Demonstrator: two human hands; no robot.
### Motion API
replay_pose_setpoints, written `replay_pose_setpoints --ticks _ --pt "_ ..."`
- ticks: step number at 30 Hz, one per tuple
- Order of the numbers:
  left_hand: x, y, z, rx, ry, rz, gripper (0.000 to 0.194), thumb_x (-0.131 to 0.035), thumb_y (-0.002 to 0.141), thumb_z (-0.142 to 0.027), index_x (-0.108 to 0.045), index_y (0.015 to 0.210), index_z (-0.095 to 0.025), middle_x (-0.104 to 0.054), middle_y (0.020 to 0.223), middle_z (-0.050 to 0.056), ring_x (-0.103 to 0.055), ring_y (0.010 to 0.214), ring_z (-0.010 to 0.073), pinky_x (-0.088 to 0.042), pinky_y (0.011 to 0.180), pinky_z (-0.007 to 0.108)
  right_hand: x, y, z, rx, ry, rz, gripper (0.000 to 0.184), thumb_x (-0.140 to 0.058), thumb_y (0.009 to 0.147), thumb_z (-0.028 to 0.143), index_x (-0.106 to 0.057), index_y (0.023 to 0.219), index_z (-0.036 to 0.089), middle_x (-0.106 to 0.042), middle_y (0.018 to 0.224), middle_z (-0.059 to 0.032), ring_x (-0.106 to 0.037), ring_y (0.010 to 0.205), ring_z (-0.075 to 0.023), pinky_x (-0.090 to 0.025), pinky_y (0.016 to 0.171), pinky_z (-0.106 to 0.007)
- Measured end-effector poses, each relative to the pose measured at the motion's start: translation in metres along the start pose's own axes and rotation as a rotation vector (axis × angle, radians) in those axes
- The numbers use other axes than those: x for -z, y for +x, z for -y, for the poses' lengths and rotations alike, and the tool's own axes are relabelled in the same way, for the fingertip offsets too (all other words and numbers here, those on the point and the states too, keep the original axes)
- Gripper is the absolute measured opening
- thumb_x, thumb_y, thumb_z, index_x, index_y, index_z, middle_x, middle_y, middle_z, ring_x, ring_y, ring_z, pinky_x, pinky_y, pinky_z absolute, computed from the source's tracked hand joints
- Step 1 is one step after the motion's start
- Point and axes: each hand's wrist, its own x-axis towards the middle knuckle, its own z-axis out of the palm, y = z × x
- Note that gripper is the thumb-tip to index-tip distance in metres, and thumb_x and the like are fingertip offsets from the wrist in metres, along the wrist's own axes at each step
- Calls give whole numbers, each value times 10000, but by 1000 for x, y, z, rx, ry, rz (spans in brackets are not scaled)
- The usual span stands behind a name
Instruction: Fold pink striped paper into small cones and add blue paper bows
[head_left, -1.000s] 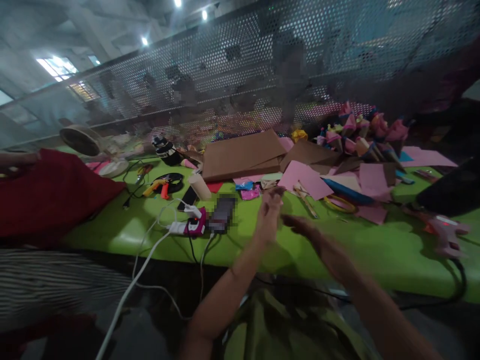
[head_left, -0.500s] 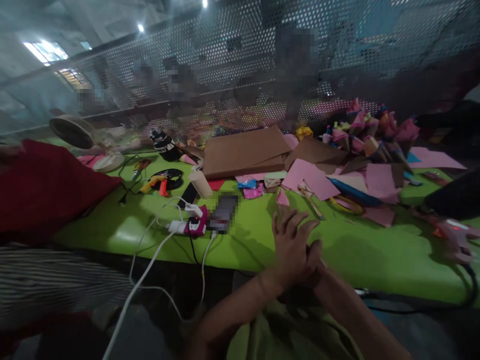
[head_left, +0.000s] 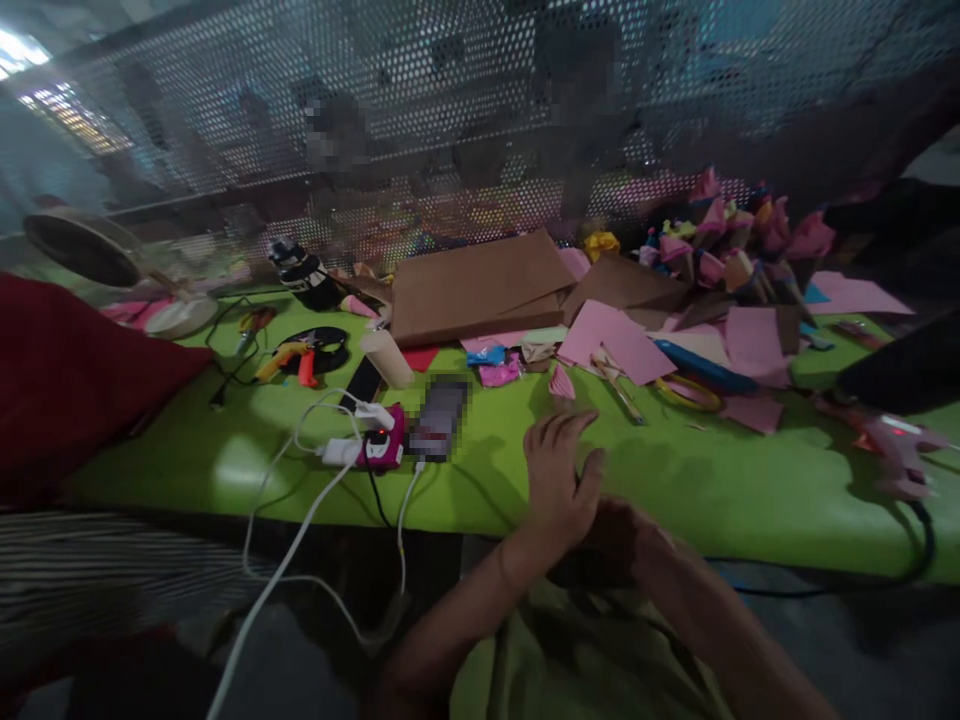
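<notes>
My left hand (head_left: 559, 480) lies at the front edge of the green table (head_left: 720, 490), fingers stretched out and slightly apart, holding nothing. It rests over my right hand (head_left: 624, 530), whose fingers are tucked beneath it and hidden. A small folded pink paper piece (head_left: 561, 383) lies on the table just beyond my left fingertips. Farther back are loose pink sheets (head_left: 611, 340) and brown cardboard (head_left: 480, 285).
A pink power strip (head_left: 382, 450) with white cables sits left of my hands. A pink glue gun (head_left: 896, 455) lies at the right. Folded paper cones (head_left: 735, 260) are piled at the back right. Red cloth (head_left: 67, 370) covers the left end. A perforated metal panel (head_left: 450, 110) backs the table.
Both hands came down from in front of me and drew back to the table's front edge, the left settling over the right. The view tilted slightly downward.
</notes>
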Motion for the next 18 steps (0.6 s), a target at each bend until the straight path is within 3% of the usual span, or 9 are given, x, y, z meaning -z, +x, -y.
replay_pose_setpoints --ticks 4,6,9,13,18 --pt "8 -2 -4 115 -144 51 222 -548 980 -359 -717 997 -217 -743 977 75 -645 990 237 -481 951 394 13 6 6 -32 179 -76 515 -522 934 610 -691 1324 318 -716 1280 -98 -651 1144 -318 -530 968 -476" --pt "11 -4 -6 196 -214 66 196 -622 937 -364 -718 864 -209 -730 898 61 -645 925 225 -498 895 362 17 8 10 -23 180 -63 529 -550 924 601 -693 1340 309 -735 1174 -100 -648 1062 -292 -530 933 -437" --pt "15 -3 -6 314 -379 76 216 -642 913 -377 -724 830 -195 -723 868 50 -650 868 200 -520 821 317 18 9 18 -39 161 -21 541 -552 923 602 -702 1343 295 -723 1003 -95 -635 930 -264 -531 829 -388" --pt "16 5 -1 397 -528 146 262 -632 892 -411 -719 804 -180 -715 798 37 -649 799 181 -522 784 299 16 12 28 -17 150 -5 551 -578 895 626 -725 1314 300 -713 1005 -97 -620 933 -265 -519 776 -360" --pt "15 18 6 336 -379 160 286 -578 924 -397 -644 726 -202 -668 723 19 -608 768 173 -491 753 290 15 21 31 -11 131 -28 585 -543 904 621 -692 1360 285 -709 1043 -93 -601 900 -252 -504 803 -360"
